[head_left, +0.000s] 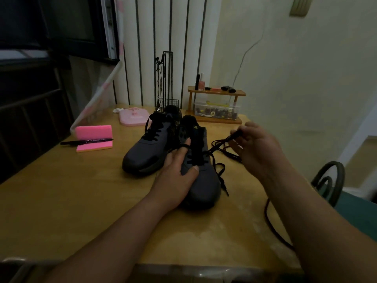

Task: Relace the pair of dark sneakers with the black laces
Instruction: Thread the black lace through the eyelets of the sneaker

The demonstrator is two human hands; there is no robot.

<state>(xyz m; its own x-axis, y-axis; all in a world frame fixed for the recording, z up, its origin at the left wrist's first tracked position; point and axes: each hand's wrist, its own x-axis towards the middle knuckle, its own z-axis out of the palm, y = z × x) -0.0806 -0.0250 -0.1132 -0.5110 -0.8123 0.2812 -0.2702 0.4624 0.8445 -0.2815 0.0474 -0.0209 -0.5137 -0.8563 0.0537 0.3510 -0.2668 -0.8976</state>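
Note:
Two dark sneakers stand side by side on the wooden table (71,197). The left sneaker (146,150) is fully laced with a black lace. The right sneaker (201,180) is laced only partway up. My left hand (177,170) holds the right sneaker across its left side, thumb on top, a finger up by the eyelets. My right hand (255,146) pinches the black lace (219,142) near its tip, to the right of that shoe. The lace's other end (222,180) lies loose beside the toe.
A pink sticky-note block (93,137) with a black marker (85,142) lies at left. A pink tray (133,117), a wire stand (167,103) and a small wooden shelf (217,93) with cosmetics stand at the back. A black cable (273,227) runs along the right edge.

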